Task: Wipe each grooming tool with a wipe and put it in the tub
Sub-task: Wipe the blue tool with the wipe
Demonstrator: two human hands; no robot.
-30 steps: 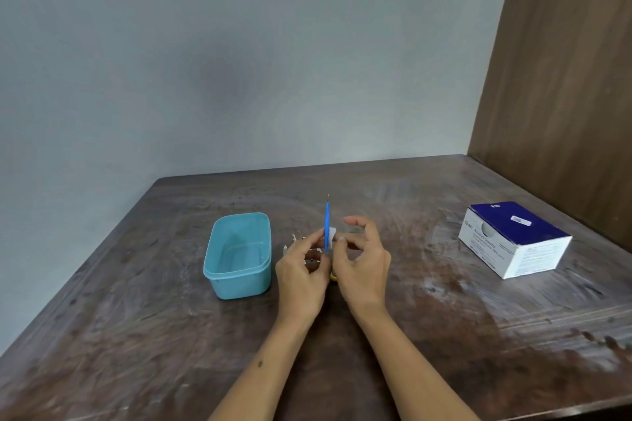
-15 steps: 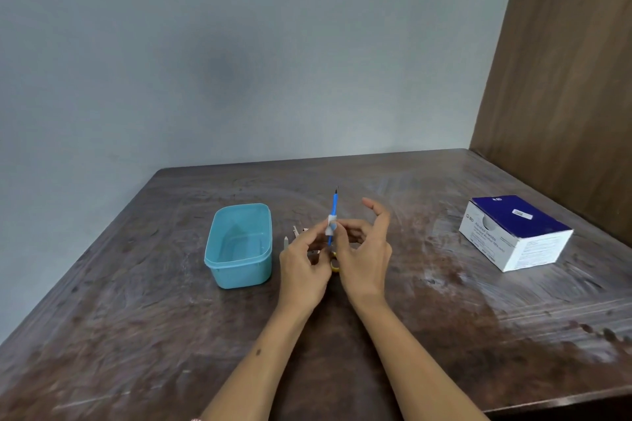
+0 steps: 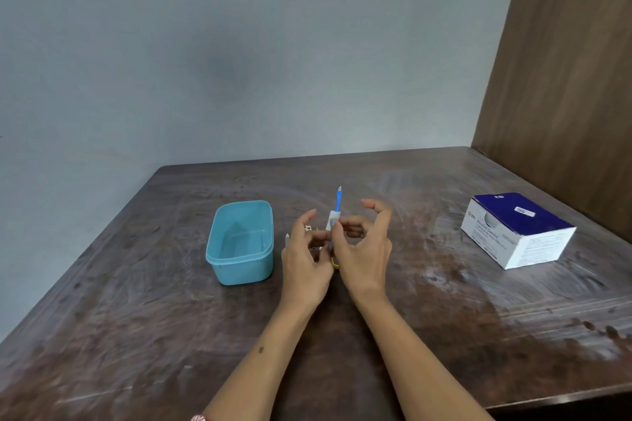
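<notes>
Left hand (image 3: 304, 263): we hold the lower part of the blue tool (image 3: 338, 202) upright.
Right hand (image 3: 362, 249): we pinch the white wipe (image 3: 333, 219) around the tool's shaft, the other fingers spread.
Tub (image 3: 239, 243): on the table (image 3: 444, 318), just left of our hands.
Other tools (image 3: 288, 238): behind the left hand, mostly hidden.

Right hand (image 3: 364, 249) wipes blue tool (image 3: 338, 202) w/ wipe (image 3: 333, 218)
</notes>
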